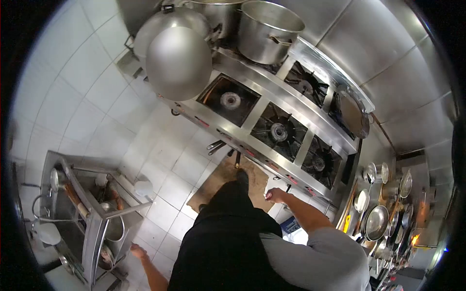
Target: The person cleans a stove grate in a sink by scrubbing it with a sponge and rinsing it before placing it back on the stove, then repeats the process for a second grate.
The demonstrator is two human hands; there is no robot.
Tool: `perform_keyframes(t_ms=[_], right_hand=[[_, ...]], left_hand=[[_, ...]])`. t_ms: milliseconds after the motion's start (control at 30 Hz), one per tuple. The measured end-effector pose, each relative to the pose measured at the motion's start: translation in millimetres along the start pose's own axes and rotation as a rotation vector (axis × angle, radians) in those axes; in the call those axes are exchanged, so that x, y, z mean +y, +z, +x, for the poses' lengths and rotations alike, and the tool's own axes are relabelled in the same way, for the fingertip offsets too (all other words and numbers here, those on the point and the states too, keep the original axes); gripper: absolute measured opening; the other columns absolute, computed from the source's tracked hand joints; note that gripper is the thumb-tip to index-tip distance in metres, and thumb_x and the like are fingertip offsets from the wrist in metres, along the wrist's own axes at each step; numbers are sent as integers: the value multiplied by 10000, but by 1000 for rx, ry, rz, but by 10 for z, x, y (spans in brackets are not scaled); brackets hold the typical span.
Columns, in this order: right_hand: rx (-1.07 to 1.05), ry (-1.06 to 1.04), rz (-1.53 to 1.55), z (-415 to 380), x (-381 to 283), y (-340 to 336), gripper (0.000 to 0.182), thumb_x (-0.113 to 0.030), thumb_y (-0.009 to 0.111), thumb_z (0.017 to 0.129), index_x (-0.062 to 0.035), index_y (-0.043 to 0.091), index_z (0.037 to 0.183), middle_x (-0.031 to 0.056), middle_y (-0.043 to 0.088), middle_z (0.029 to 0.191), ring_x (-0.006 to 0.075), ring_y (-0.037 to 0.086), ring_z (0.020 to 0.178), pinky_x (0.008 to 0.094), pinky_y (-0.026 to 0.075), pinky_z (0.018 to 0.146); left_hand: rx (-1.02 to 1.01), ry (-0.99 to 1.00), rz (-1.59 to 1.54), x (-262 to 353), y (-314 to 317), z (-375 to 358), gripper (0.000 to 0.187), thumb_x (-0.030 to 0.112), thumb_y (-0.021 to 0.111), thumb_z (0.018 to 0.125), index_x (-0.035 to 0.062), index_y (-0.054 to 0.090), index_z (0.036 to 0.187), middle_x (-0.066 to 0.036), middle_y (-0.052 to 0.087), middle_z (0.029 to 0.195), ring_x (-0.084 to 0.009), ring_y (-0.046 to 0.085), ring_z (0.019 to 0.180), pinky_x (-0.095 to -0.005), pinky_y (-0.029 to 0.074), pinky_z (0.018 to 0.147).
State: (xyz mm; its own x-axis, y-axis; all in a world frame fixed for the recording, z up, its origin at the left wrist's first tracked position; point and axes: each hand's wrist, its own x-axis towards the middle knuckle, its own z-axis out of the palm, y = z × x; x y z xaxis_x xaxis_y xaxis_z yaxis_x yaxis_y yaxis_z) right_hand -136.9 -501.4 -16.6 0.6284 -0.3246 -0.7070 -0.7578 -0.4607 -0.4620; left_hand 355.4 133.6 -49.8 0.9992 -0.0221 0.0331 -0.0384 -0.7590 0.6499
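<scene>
Low at my left side hangs my left hand [138,250], its fingers curled together with nothing visible in them. It is nearest to the metal rack [99,225], which holds pots and pans. Held out in front of the stove is my right hand [275,195], closed in a loose fist. A small dark reddish spot shows at its fingertips, but I cannot make out whether it is an object. The steel stove [228,131] in front of me has several burners, and neither hand touches it.
A large round metal lid or pan [179,63] and a deep pot [269,31] stand at the stove's back left. Handles [217,146] stick out from its front. Brown cardboard [218,186] lies on the tiled floor. Several pans [376,223] crowd the right side, near a small flame [415,239].
</scene>
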Motion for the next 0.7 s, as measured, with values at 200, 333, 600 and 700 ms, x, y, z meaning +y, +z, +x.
perform_keyframes(t_ms=[200,333,600,700], right_hand=[[-41,-397,-450,1025,110,276,309,-400,617,883,-167,707,1066,77,701,1017,286,657,917,392,513,800],[-117,-352,-207,1421,-934,-181,243,-213,599,887,-77,654,1081,100,669,884,214,641,729,357,512,659],[-238,-884,-189,3024,-3004,-422,186,-70,591,902,29,601,1059,156,659,964,244,662,802,321,544,652],[-283,-367,549,2846,-5003,-484,209,-130,594,940,26,607,1079,143,664,980,221,667,841,330,558,721]], left_hand=[[137,-531,-1023,565,-994,859,241,255,498,967,69,617,1064,-23,595,825,-124,556,660,-242,428,534],[99,-440,-1280,990,-1513,1415,227,182,524,978,24,587,1128,-58,616,877,-171,585,769,-297,478,641],[239,-266,-1373,1164,-2138,2848,176,113,529,970,-29,586,1056,-96,644,868,-194,639,755,-299,527,636],[322,-351,-1332,905,-2357,3313,210,107,513,971,-46,551,1110,-124,648,917,-232,643,797,-329,543,709]])
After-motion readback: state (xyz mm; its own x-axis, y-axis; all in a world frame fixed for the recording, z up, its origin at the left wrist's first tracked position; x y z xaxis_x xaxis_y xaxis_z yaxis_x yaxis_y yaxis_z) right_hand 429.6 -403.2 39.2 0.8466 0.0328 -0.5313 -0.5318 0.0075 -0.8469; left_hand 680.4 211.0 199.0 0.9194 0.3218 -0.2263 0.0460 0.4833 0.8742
